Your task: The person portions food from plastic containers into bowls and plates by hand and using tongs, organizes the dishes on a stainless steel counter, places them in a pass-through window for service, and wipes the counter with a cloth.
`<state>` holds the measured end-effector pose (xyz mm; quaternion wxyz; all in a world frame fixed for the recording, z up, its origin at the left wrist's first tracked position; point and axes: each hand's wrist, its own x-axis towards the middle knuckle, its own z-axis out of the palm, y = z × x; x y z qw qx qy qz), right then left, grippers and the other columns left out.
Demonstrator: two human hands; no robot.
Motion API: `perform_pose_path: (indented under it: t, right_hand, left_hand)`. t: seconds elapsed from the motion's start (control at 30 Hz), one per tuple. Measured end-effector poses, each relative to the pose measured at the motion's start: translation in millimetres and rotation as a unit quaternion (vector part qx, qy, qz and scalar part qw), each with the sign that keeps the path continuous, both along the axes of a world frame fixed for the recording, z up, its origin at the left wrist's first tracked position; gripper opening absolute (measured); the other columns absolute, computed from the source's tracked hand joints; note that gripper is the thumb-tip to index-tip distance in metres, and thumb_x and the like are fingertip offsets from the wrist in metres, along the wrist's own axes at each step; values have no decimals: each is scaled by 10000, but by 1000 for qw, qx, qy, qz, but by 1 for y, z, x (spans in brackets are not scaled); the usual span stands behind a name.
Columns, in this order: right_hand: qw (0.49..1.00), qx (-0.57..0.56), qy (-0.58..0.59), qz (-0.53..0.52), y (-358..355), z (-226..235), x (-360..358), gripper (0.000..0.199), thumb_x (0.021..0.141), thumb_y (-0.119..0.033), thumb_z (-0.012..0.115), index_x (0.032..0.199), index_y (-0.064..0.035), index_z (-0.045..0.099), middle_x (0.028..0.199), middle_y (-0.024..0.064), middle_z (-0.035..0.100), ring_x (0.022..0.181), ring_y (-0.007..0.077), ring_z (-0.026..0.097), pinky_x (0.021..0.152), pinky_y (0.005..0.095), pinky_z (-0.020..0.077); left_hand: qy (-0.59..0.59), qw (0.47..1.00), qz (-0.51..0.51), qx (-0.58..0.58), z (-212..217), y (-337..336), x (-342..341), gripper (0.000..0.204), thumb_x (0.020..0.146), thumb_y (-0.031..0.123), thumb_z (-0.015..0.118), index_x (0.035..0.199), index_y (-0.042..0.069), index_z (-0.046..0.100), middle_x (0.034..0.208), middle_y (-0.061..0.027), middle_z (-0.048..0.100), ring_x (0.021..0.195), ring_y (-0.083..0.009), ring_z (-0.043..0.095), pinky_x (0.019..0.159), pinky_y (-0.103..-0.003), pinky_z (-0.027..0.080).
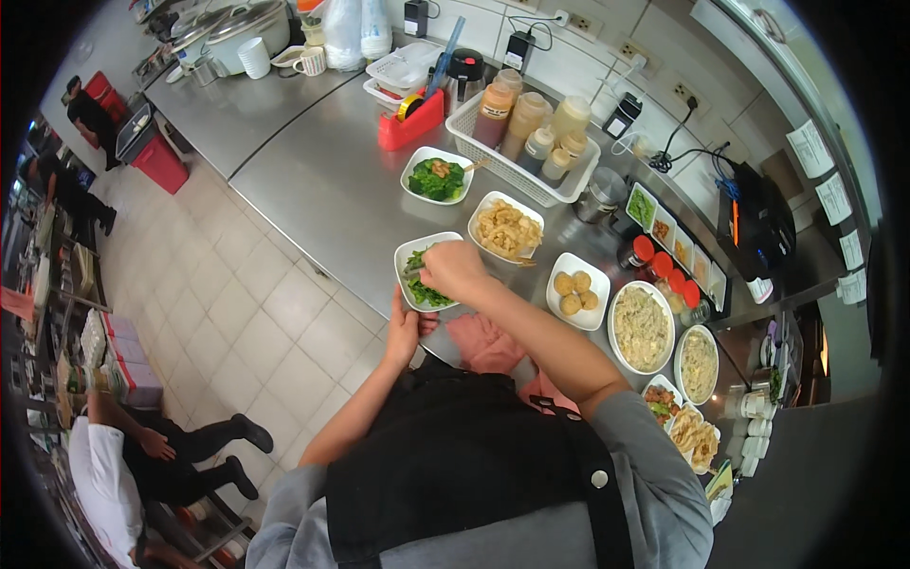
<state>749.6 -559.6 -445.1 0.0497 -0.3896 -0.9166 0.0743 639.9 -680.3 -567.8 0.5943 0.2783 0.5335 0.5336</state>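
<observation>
A square white bowl (455,239) of chopped green vegetables (428,292) sits at the front edge of the steel counter. My left hand (406,327) grips its near side, thumb up along the rim and fingers by the base. Over the greens, my right hand (453,269) is closed; a small greyish tip shows under its fingers, but what it holds is mostly hidden. Beyond stand a bowl of broccoli (438,178) and a bowl of pale brown sliced food (508,228). To the right is a white dish of round balls (578,292).
A pink cloth (485,343) lies at the counter edge near my body. Oval dishes of pale shredded food (641,327) stand right. A white basket (526,175) of sauce bottles and a red holder (410,127) are farther back. Other people (104,474) are across the tiled floor.
</observation>
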Motion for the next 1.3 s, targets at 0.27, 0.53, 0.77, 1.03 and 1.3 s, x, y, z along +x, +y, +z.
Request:
perform_pose_path:
  t: [0.27,0.53,0.77,1.03,1.3]
  right_hand:
    - [949,-106,253,-155,3,69,113,334,806,-364,667,1026,-117,711,762,118,684,693,250,660,629,363,492]
    - [841,-50,393,-368,-39,48,337,359,906,-282,637,1106,15,663,733,69,655,665,90,558,611,275,443]
    - [708,270,298,-580,-58,32,486,371,892,-289,609,1111,7,650,875,218,679,787,343,665,712,394,503]
    - [651,242,28,-719,17,-11,630,412,854,-410,592,961,-24,689,963,235,674,921,412,649,789,499,511]
    - [848,19,58,-527,13,21,588,443,917,-409,555,1239,-109,604,1063,120,686,953,280,660,850,402,490]
  left_hand:
    - [21,999,28,-33,-23,-13,1,494,936,34,358,1410,65,223,929,-137,659,723,-181,647,657,-296,533]
    - [256,956,-126,73,5,-36,46,162,902,64,526,1038,-4,581,939,-120,658,782,-237,647,652,-327,514]
    - [486,791,-155,338,9,-17,91,156,728,50,713,847,-13,635,923,-153,599,864,-347,579,779,-415,480]
    - [527,810,-110,235,30,-21,103,191,701,95,761,773,15,603,842,-117,598,771,-309,595,679,-383,489]
    - [260,962,71,37,5,-50,73,217,916,192,643,1001,30,526,875,-70,628,738,-133,607,635,-278,497]
